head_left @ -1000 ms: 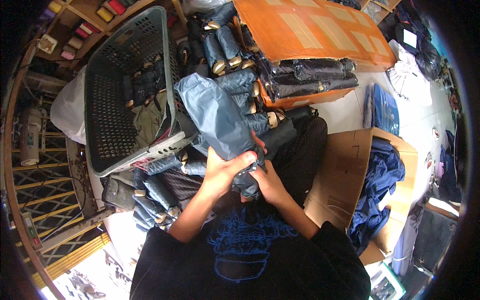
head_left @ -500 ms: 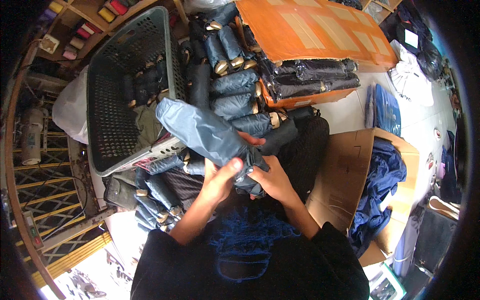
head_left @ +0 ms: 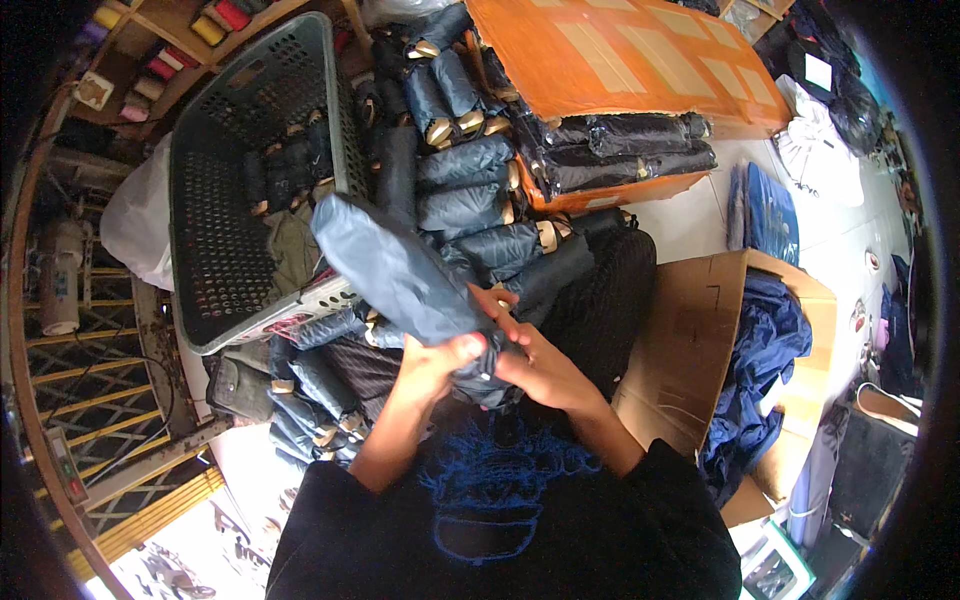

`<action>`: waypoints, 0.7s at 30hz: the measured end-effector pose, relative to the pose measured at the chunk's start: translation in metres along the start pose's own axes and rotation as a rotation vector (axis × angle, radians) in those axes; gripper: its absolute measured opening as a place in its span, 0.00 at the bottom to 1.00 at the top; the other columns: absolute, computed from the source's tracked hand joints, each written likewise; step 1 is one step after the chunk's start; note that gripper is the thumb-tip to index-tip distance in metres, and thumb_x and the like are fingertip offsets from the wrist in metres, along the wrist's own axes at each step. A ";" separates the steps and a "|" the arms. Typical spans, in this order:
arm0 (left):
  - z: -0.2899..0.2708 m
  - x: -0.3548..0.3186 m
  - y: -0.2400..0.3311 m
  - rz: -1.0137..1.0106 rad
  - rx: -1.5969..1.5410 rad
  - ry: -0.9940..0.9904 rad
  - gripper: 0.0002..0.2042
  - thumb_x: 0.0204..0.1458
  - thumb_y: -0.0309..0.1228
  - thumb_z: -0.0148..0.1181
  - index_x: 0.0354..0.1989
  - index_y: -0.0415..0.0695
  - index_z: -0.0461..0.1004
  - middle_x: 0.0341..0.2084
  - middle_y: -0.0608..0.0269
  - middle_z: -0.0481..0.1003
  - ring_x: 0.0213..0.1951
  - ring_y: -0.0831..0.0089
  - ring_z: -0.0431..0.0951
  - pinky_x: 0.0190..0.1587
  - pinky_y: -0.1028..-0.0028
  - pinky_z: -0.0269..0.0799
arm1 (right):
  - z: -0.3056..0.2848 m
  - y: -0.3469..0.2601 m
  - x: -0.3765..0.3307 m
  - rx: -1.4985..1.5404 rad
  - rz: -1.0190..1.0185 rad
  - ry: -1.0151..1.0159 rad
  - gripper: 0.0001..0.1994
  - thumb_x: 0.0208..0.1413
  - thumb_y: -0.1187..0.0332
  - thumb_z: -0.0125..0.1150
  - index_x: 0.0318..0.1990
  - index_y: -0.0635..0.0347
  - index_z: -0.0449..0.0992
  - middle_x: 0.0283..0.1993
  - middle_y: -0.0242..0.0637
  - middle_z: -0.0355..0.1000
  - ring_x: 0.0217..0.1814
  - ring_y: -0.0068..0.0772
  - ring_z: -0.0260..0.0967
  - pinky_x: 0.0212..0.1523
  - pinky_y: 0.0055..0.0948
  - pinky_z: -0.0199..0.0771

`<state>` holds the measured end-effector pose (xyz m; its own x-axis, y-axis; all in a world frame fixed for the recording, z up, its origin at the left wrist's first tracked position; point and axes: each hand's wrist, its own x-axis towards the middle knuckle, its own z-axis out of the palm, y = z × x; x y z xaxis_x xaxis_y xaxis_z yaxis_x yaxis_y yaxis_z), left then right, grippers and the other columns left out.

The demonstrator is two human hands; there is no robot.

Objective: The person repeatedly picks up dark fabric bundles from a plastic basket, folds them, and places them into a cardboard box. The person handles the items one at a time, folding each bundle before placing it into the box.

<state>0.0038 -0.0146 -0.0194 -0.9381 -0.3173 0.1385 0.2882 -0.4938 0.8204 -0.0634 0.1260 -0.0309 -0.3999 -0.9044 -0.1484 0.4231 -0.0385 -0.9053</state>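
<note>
A stuffed blue-grey nylon pouch, long and rounded, slants up to the left in front of my chest. My left hand is wrapped around its lower part, thumb on top. Closed at the pouch's gathered dark lower end, my right hand has its fingers against the bunched fabric and black cord there. Part of that end is hidden by the fingers. Several similar blue-grey rolls with beige ends lie piled just beyond, and more rolls lie to the left of my left forearm.
A dark perforated plastic basket stands tilted at the left, with dark rolls inside. An orange carton holding black wrapped packs is at the back. On the right, an open cardboard box contains navy fabric. Thread spools fill a shelf at upper left.
The pouch has turned slightly steeper within my hands. My right hand's fingers have shifted at its gathered end. The left hand keeps its hold.
</note>
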 end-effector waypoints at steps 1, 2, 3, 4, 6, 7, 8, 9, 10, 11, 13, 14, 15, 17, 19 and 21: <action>-0.001 0.001 0.002 -0.002 0.006 -0.006 0.23 0.46 0.43 0.65 0.39 0.35 0.69 0.29 0.51 0.77 0.36 0.59 0.78 0.57 0.54 0.60 | 0.002 -0.005 0.000 0.079 0.019 -0.023 0.28 0.56 0.49 0.54 0.50 0.69 0.68 0.49 0.38 0.68 0.54 0.28 0.62 0.56 0.29 0.61; 0.002 0.001 0.006 -0.039 -0.027 0.040 0.24 0.45 0.47 0.64 0.37 0.35 0.70 0.32 0.50 0.76 0.39 0.58 0.78 0.56 0.56 0.62 | 0.004 -0.011 0.001 0.160 0.040 -0.046 0.31 0.57 0.46 0.51 0.53 0.70 0.65 0.52 0.38 0.66 0.56 0.28 0.60 0.57 0.29 0.60; 0.003 0.002 0.006 -0.041 -0.023 0.034 0.24 0.45 0.47 0.65 0.37 0.35 0.70 0.33 0.49 0.76 0.40 0.58 0.77 0.55 0.57 0.63 | 0.006 -0.016 0.001 0.241 0.063 -0.066 0.34 0.58 0.43 0.48 0.56 0.71 0.62 0.56 0.38 0.63 0.58 0.29 0.58 0.58 0.29 0.58; 0.004 0.002 0.005 -0.044 -0.020 0.028 0.24 0.45 0.47 0.65 0.37 0.35 0.70 0.34 0.48 0.75 0.41 0.58 0.77 0.55 0.58 0.64 | 0.012 -0.014 0.003 0.252 0.079 0.020 0.33 0.59 0.46 0.49 0.56 0.71 0.62 0.56 0.39 0.62 0.59 0.29 0.57 0.59 0.29 0.57; 0.001 0.003 0.005 -0.040 0.028 -0.025 0.25 0.45 0.47 0.65 0.37 0.35 0.70 0.37 0.46 0.74 0.44 0.59 0.74 0.50 0.63 0.68 | 0.013 -0.009 0.003 0.217 0.102 0.096 0.30 0.58 0.50 0.51 0.56 0.71 0.62 0.58 0.39 0.61 0.60 0.30 0.56 0.61 0.30 0.55; 0.002 0.002 0.006 -0.060 0.016 -0.014 0.25 0.45 0.47 0.65 0.37 0.35 0.70 0.37 0.46 0.74 0.43 0.59 0.74 0.49 0.63 0.68 | 0.010 -0.004 0.003 0.172 0.111 0.080 0.29 0.58 0.53 0.52 0.56 0.70 0.62 0.58 0.40 0.61 0.61 0.30 0.55 0.61 0.30 0.54; 0.003 0.002 0.007 -0.079 0.004 -0.004 0.25 0.44 0.47 0.65 0.37 0.35 0.70 0.37 0.47 0.74 0.43 0.59 0.74 0.49 0.63 0.68 | 0.008 0.001 0.004 0.128 0.118 0.065 0.28 0.57 0.55 0.53 0.57 0.70 0.62 0.58 0.40 0.60 0.61 0.31 0.55 0.62 0.31 0.53; 0.005 0.002 0.007 -0.100 -0.010 0.007 0.25 0.44 0.47 0.65 0.37 0.35 0.70 0.36 0.47 0.74 0.42 0.59 0.74 0.48 0.63 0.68 | 0.008 0.004 0.005 0.088 0.081 0.087 0.28 0.56 0.57 0.54 0.57 0.69 0.62 0.59 0.41 0.60 0.61 0.32 0.55 0.62 0.31 0.54; 0.007 0.002 0.008 -0.104 -0.019 0.021 0.25 0.43 0.47 0.66 0.37 0.35 0.70 0.36 0.48 0.74 0.41 0.60 0.74 0.47 0.64 0.68 | 0.010 0.007 0.008 0.048 0.043 0.108 0.28 0.55 0.59 0.54 0.58 0.68 0.61 0.59 0.42 0.60 0.61 0.34 0.55 0.62 0.32 0.54; 0.007 0.001 0.008 -0.115 -0.016 0.023 0.24 0.43 0.46 0.66 0.37 0.35 0.70 0.36 0.48 0.75 0.41 0.60 0.75 0.47 0.64 0.68 | 0.012 0.009 0.009 0.008 0.005 0.130 0.28 0.53 0.61 0.55 0.59 0.67 0.61 0.59 0.42 0.60 0.62 0.35 0.56 0.62 0.33 0.54; 0.007 0.000 0.007 -0.132 -0.012 0.027 0.23 0.43 0.44 0.67 0.36 0.35 0.70 0.34 0.48 0.75 0.41 0.60 0.75 0.48 0.64 0.68 | 0.014 0.000 0.009 -0.124 -0.084 0.149 0.28 0.51 0.61 0.56 0.59 0.65 0.62 0.57 0.43 0.63 0.61 0.38 0.58 0.62 0.33 0.55; 0.008 0.000 0.007 -0.121 0.004 0.007 0.23 0.43 0.43 0.68 0.36 0.35 0.70 0.34 0.47 0.76 0.41 0.60 0.75 0.48 0.64 0.68 | 0.014 -0.003 0.010 -0.190 -0.129 0.158 0.29 0.50 0.61 0.56 0.60 0.63 0.62 0.55 0.43 0.65 0.61 0.39 0.59 0.61 0.33 0.56; 0.011 0.001 0.009 -0.110 0.021 -0.013 0.22 0.43 0.42 0.68 0.36 0.35 0.70 0.34 0.47 0.76 0.41 0.59 0.75 0.49 0.63 0.68 | 0.012 -0.004 0.010 -0.235 -0.135 0.149 0.29 0.49 0.62 0.56 0.59 0.62 0.63 0.53 0.43 0.66 0.60 0.40 0.60 0.61 0.33 0.57; 0.006 -0.003 0.004 -0.044 0.111 -0.088 0.20 0.44 0.38 0.68 0.37 0.35 0.70 0.33 0.47 0.77 0.43 0.57 0.76 0.51 0.59 0.68 | 0.007 -0.006 0.009 -0.323 -0.147 0.128 0.29 0.46 0.62 0.56 0.58 0.61 0.66 0.49 0.43 0.69 0.58 0.41 0.62 0.60 0.33 0.58; 0.017 -0.001 0.002 -0.028 0.062 -0.098 0.20 0.44 0.40 0.68 0.37 0.36 0.71 0.34 0.49 0.77 0.44 0.57 0.76 0.53 0.56 0.65 | 0.017 -0.021 0.005 -0.262 -0.040 0.229 0.27 0.43 0.63 0.56 0.54 0.63 0.69 0.47 0.43 0.71 0.57 0.39 0.64 0.59 0.33 0.59; 0.019 -0.001 0.002 -0.047 0.056 -0.068 0.20 0.44 0.40 0.67 0.37 0.36 0.71 0.33 0.50 0.78 0.43 0.58 0.76 0.55 0.55 0.63 | 0.014 -0.026 0.003 -0.209 0.080 0.218 0.27 0.42 0.64 0.56 0.53 0.66 0.70 0.49 0.43 0.71 0.57 0.39 0.64 0.59 0.33 0.60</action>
<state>0.0013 -0.0002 -0.0076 -0.9618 -0.2379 0.1351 0.2341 -0.4599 0.8566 -0.0644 0.1181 -0.0020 -0.5466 -0.7880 -0.2835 0.2928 0.1373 -0.9463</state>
